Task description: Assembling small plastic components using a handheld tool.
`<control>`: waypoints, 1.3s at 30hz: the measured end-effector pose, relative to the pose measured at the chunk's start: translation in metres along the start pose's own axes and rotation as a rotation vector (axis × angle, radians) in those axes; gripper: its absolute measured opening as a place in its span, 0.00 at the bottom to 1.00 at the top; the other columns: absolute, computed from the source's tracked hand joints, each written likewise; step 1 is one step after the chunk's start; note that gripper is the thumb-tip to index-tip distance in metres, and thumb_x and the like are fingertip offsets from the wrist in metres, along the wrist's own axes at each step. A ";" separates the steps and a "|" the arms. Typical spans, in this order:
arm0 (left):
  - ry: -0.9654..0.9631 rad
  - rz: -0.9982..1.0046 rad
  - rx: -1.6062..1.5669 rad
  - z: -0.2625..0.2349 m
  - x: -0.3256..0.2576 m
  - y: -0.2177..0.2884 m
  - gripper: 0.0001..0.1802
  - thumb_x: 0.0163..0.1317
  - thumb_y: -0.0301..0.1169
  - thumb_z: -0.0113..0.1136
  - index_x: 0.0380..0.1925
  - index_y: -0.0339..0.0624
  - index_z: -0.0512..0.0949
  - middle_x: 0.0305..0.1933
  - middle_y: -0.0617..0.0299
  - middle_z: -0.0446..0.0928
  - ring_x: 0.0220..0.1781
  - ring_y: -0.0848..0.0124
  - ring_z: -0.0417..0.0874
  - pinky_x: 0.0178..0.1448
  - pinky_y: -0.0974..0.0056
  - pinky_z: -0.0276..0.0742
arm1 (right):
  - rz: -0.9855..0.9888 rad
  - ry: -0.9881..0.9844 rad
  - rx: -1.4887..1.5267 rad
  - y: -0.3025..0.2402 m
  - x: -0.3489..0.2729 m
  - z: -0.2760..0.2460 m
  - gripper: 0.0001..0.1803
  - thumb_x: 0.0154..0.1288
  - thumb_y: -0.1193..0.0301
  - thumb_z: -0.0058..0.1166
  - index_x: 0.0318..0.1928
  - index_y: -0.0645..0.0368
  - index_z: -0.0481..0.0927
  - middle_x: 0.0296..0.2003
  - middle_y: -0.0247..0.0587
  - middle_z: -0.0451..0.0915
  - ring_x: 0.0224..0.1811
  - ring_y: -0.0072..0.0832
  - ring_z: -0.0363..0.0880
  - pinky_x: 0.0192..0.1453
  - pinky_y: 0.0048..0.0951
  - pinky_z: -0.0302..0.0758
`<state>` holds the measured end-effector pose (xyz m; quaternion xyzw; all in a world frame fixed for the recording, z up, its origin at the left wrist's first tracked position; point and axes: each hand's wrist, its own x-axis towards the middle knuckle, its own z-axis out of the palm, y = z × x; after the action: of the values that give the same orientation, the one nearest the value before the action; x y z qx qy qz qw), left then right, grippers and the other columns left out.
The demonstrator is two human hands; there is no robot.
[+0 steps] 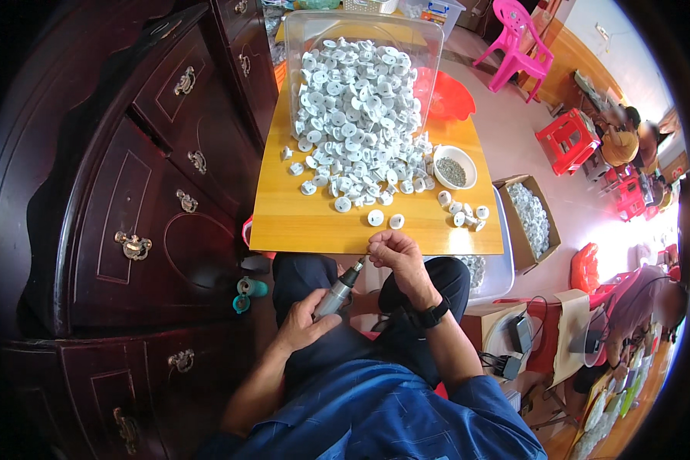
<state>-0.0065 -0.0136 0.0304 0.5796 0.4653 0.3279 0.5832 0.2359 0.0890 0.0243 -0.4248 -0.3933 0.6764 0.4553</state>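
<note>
By the counter (284, 222), the left hand (307, 325) encircles a grey screwdriver (333, 300); the right hand (397, 257) pinches near its tip, contents unclear.

Whatever right hand (397, 254) pinches: too small to tell. White basket (371, 5) cut off above.

The right hand's fingers (382, 247) are at the surface's (307, 230) near edge, by the tip of a screwdriver (333, 300). The left hand's fingers (310, 301) are around its body, nearer the wearer and leftward. Just beyond the right fingers lie two knobs (375, 218); farther ahead, a heap of knobs (360, 115) lies partly in a tub (435, 84), partly before it. Ahead and right of those fingers, a bowl (471, 165) of small pieces sits beside the heap; farther right, on the floor, is a filled carton (545, 259). A cabinet (107, 199) stands left of both.
</note>
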 end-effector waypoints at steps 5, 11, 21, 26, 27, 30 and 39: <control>-0.002 0.003 -0.009 0.001 0.001 0.000 0.23 0.62 0.38 0.68 0.53 0.38 0.77 0.42 0.60 0.84 0.42 0.73 0.84 0.49 0.65 0.78 | 0.010 -0.011 0.014 -0.002 0.001 0.004 0.05 0.68 0.73 0.62 0.43 0.57 0.82 0.33 0.30 0.83 0.33 0.17 0.80 0.40 0.21 0.78; -0.040 -0.047 -0.141 0.001 0.001 -0.008 0.22 0.64 0.40 0.66 0.53 0.41 0.77 0.31 0.67 0.76 0.27 0.81 0.76 0.32 0.71 0.73 | -0.042 -0.028 0.048 0.002 0.000 0.006 0.06 0.68 0.75 0.61 0.44 0.59 0.82 0.32 0.31 0.84 0.32 0.17 0.81 0.40 0.21 0.77; -0.079 -0.020 -0.249 0.001 0.002 -0.016 0.24 0.66 0.42 0.65 0.54 0.39 0.74 0.34 0.69 0.75 0.26 0.82 0.74 0.30 0.74 0.71 | -0.031 -0.029 0.125 0.001 -0.002 0.013 0.07 0.69 0.75 0.60 0.46 0.59 0.81 0.35 0.30 0.84 0.35 0.17 0.81 0.43 0.22 0.79; -0.092 -0.013 -0.310 0.002 0.002 -0.016 0.25 0.66 0.42 0.65 0.55 0.38 0.73 0.34 0.69 0.74 0.26 0.82 0.74 0.30 0.75 0.71 | -0.037 -0.064 0.131 0.001 -0.003 0.011 0.07 0.70 0.73 0.60 0.47 0.57 0.80 0.38 0.32 0.84 0.37 0.18 0.82 0.45 0.21 0.79; -0.093 -0.014 -0.310 0.002 0.002 -0.015 0.25 0.66 0.42 0.65 0.55 0.38 0.73 0.34 0.69 0.74 0.26 0.82 0.74 0.30 0.75 0.71 | -0.041 -0.063 0.130 0.002 -0.002 0.010 0.08 0.70 0.73 0.60 0.47 0.57 0.80 0.38 0.32 0.84 0.37 0.18 0.82 0.45 0.21 0.79; -0.092 -0.013 -0.310 0.001 0.001 -0.013 0.25 0.66 0.42 0.66 0.55 0.38 0.72 0.34 0.68 0.75 0.26 0.82 0.74 0.30 0.75 0.71 | -0.037 -0.049 0.140 0.002 -0.003 0.014 0.09 0.70 0.73 0.60 0.48 0.58 0.80 0.37 0.31 0.84 0.36 0.17 0.81 0.44 0.21 0.79; -0.033 0.001 -0.244 -0.001 0.003 -0.009 0.24 0.67 0.39 0.66 0.54 0.35 0.71 0.31 0.67 0.73 0.26 0.81 0.74 0.32 0.73 0.71 | -0.180 0.067 0.009 0.001 0.001 -0.001 0.13 0.69 0.75 0.60 0.52 0.59 0.78 0.42 0.32 0.82 0.38 0.17 0.79 0.44 0.20 0.77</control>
<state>-0.0074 -0.0116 0.0216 0.5097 0.4120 0.3727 0.6570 0.2368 0.0895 0.0233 -0.4082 -0.4114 0.6198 0.5292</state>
